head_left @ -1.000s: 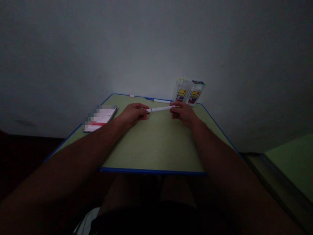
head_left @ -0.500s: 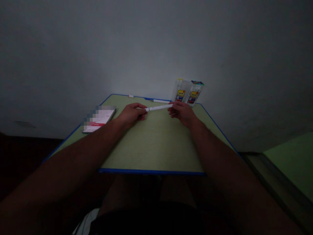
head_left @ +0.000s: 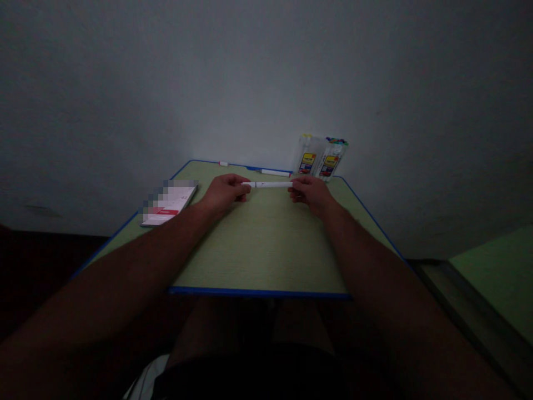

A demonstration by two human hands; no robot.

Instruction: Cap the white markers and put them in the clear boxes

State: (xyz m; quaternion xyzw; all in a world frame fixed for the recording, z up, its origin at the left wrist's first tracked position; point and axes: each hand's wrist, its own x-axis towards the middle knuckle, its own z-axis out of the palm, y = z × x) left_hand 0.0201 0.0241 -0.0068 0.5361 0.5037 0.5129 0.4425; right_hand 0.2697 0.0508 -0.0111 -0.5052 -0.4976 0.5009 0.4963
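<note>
A slim white marker (head_left: 272, 184) is held level between my two hands above the far part of the table. My left hand (head_left: 227, 190) pinches its left end, near a dark ring on the barrel. Around the right end close the fingers of my right hand (head_left: 311, 191). Both tips of the marker are hidden by the fingers. Behind it, a second white marker (head_left: 275, 173) lies along the table's back edge, with a small white and red cap (head_left: 224, 164) farther left.
Two clear cases (head_left: 307, 158) of coloured markers lean against the wall at the back right. A pale booklet, partly blurred out (head_left: 175, 200), lies at the left of the table. The light green table (head_left: 266, 250) has a blue rim, and a wall stands right behind it.
The held marker has turned from a slight slant, right end higher, to nearly level. My right hand has lowered a little and shifted slightly right; both hands still grip it.
</note>
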